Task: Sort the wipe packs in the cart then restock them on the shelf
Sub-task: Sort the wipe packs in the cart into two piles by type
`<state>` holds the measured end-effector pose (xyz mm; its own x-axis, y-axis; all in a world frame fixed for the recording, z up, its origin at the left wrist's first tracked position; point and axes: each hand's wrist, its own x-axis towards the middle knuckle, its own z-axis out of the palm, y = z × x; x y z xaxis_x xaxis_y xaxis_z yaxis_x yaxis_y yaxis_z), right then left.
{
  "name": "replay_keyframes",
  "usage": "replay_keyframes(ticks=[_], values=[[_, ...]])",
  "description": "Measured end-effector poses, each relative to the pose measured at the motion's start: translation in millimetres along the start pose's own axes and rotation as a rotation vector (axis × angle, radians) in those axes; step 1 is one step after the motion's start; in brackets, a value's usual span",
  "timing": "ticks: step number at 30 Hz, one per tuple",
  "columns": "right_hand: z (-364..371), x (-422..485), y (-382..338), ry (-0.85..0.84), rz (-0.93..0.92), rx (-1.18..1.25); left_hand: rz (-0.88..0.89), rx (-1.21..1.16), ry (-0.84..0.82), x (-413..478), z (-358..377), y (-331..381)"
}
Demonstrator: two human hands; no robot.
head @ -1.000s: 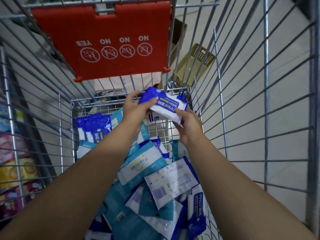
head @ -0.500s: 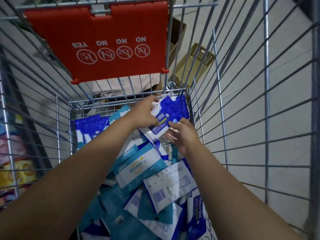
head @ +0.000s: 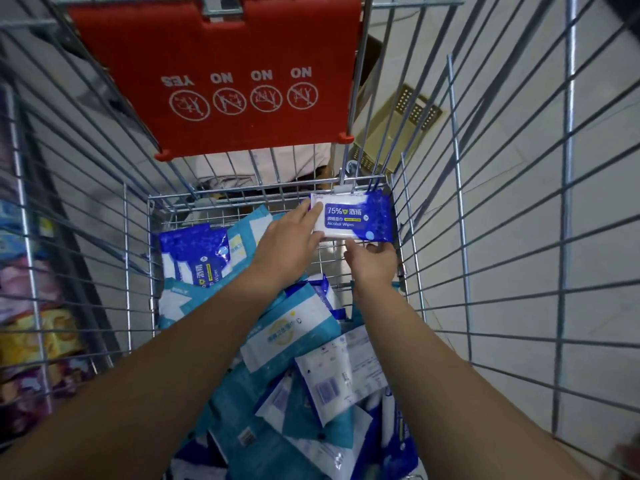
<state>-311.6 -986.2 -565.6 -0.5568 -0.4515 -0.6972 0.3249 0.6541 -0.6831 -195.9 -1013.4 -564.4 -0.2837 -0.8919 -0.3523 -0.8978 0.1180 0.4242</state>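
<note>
A dark blue and white soft plastic pack of alcohol wipes (head: 353,221) is held flat, label up, at the far right corner of the silver wire shopping cart (head: 460,202), close against the cart's end wall and just above its wire floor. The left hand (head: 287,244) reaches in from the left and pinches the pack's white left end, with fingers over the top edge and the thumb along the lower edge. The right hand (head: 372,261) sits directly beneath the pack, its fingers curled up against the lower edge near the middle, so the pack lies between the two hands and a little beyond them. The hands are near each other but not touching. Nearer the person, under both forearms, lies a loose heap of teal and white wipe packs (head: 294,327), with a white pack showing a barcode (head: 343,372) on top. A second dark blue wipe pack (head: 194,251) leans in the far left corner. A red plastic seat flap (head: 221,74) with white warning symbols hangs above the end wall, and a beige perforated basket (head: 391,129) stands on the floor outside.
</note>
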Motion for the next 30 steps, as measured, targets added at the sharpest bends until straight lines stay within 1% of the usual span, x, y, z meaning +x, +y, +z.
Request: replay_keyframes(ticks=[2,4,6,7,9,10,12,14,16,18,20,22,24,27,29,30], values=[[-2,-3,2,0.003,-0.054,-0.027,-0.025,0.043,0.055,-7,-2,-5],[-4,-9,3,-0.057,-0.099,0.057,-0.05,0.04,0.1,-17,-4,-14],[-3,-13,5,-0.135,-0.133,0.087,-0.131,0.004,0.169,-29,-6,-30],[-2,-15,6,-0.17,-0.144,0.063,-0.188,-0.003,0.216,-34,-8,-40],[3,-18,10,-0.171,-0.2,-0.115,-0.323,0.003,0.298,-44,-13,-62],[6,-21,13,-0.151,-0.252,-0.231,-0.391,0.003,0.312,-48,-14,-75],[12,-31,15,-0.144,-0.391,-0.425,-0.487,0.01,0.275,-55,-17,-99],[17,-42,22,-0.268,-0.552,-0.605,-0.541,-0.007,0.215,-60,-19,-116],[24,-54,28,-0.45,-0.633,-0.825,-0.596,-0.15,0.169,-62,-24,-123],[34,-61,31,-0.561,-0.636,-0.945,-0.676,-0.335,0.164,-58,-31,-124],[45,-65,32,-0.594,-0.634,-1.082,-0.778,-0.434,0.16,-52,-36,-124],[52,-71,32,-0.633,-0.61,-1.163,-0.85,-0.438,0.119,-50,-39,-121],[52,-79,34,-0.713,-0.535,-1.136,-0.892,-0.429,0.075,-51,-38,-113],[49,-87,37,-0.839,-0.5,-1.214,-0.995,-0.415,0.051,-51,-34,-103],[48,-86,30,-0.864,-0.45,-1.239,-1.094,-0.398,0.006,-47,-38,-99],[46,-84,25,-0.845,-0.44,-1.246,-1.116,-0.376,-0.011,-44,-40,-102]])
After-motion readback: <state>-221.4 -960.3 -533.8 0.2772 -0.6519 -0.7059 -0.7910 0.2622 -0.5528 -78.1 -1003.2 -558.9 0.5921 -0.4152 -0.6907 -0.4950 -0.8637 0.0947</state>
